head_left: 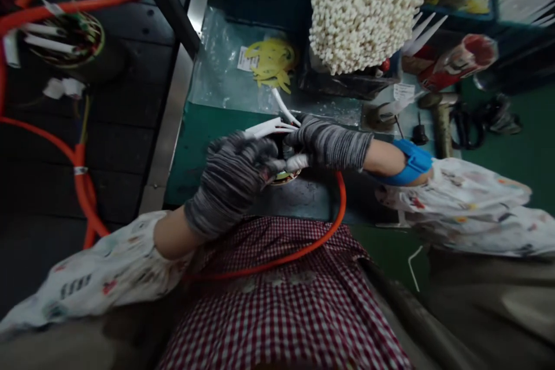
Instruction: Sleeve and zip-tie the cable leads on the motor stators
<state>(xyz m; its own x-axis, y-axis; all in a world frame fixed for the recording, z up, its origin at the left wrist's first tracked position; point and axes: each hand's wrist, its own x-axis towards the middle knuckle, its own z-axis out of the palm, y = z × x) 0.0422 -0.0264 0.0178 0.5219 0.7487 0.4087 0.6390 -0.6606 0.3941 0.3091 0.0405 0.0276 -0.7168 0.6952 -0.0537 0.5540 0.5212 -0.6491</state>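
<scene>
Both my hands wear grey striped gloves and meet over a small round wound part (284, 176) at the near edge of the green bench (195, 144). My left hand (232, 176) is closed around the part's left side. My right hand (323, 141) pinches a white sleeve (299, 162) at the part's right side. Several white sleeved leads (271, 126) fan out above my fingers. An orange cable (336, 217) runs from the part down across my checked apron. A blue wrist strap (414, 162) sits on my right wrist.
A big bundle of white ties (368, 6) stands at the back. Yellow pieces lie in a clear bag (271, 60). Scissors (466, 121), a hammer (440, 115) and a red roll (463, 55) lie to the right. Another wound part with orange cables (65, 37) sits on the left.
</scene>
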